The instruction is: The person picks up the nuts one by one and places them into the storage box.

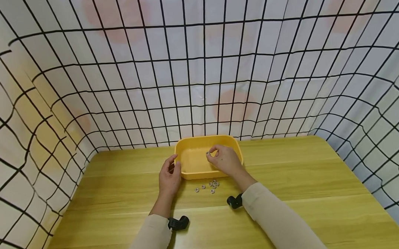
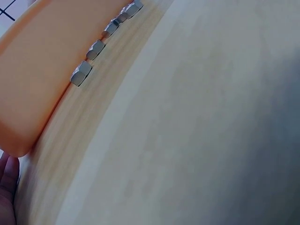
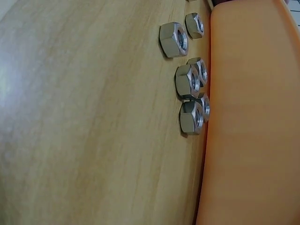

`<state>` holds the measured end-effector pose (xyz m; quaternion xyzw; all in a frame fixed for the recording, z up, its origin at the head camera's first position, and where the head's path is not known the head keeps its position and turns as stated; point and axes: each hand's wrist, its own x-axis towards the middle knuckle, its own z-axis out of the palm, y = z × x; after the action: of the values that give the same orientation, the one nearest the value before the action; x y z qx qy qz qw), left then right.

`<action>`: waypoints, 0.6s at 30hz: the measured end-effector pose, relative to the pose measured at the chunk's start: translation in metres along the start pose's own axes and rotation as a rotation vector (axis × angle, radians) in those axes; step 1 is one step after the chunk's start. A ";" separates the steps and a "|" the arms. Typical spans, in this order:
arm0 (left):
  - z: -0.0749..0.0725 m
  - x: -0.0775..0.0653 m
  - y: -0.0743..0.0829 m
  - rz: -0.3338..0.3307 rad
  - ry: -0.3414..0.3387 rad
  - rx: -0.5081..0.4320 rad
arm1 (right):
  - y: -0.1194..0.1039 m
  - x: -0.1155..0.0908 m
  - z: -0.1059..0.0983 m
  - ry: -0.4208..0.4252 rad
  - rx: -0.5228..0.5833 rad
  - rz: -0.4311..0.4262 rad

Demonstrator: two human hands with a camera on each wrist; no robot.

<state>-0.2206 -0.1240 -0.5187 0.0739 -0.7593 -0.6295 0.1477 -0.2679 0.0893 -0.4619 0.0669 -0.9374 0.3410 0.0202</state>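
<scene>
A yellow plastic tray (image 1: pixel 210 175) stands near the back of the wooden table. My right hand (image 1: pixel 225 159) is over the tray's right half, pinching a hex nut (image 1: pixel 208 154) between thumb and fingertips. My left hand (image 1: pixel 170 179) is at the tray's left end, with relaxed fingers against its outer side near the front corner. In the left wrist view, fingers (image 2: pixel 8 180) show just below the tray's corner. Several loose metal hex nuts (image 3: pixel 174 40) lie in front of the tray, some bunched together and others spread to the left.
The light wooden table (image 1: pixel 289 195) extends to both sides and toward me. Behind and beside it hangs white cloth with a black grid (image 1: pixel 197 72). Black wrist cameras sit on the left wrist (image 1: pixel 179 223) and the right wrist (image 1: pixel 235 201).
</scene>
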 end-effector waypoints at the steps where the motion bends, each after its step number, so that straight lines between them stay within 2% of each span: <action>1: 0.000 0.000 0.000 0.001 -0.001 0.001 | 0.000 0.000 0.000 0.001 0.001 -0.001; 18: -0.001 0.001 -0.001 0.002 -0.006 0.006 | -0.001 0.000 0.000 -0.005 -0.014 0.017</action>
<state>-0.2213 -0.1253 -0.5198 0.0717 -0.7616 -0.6273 0.1458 -0.2676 0.0884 -0.4616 0.0596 -0.9405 0.3343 0.0153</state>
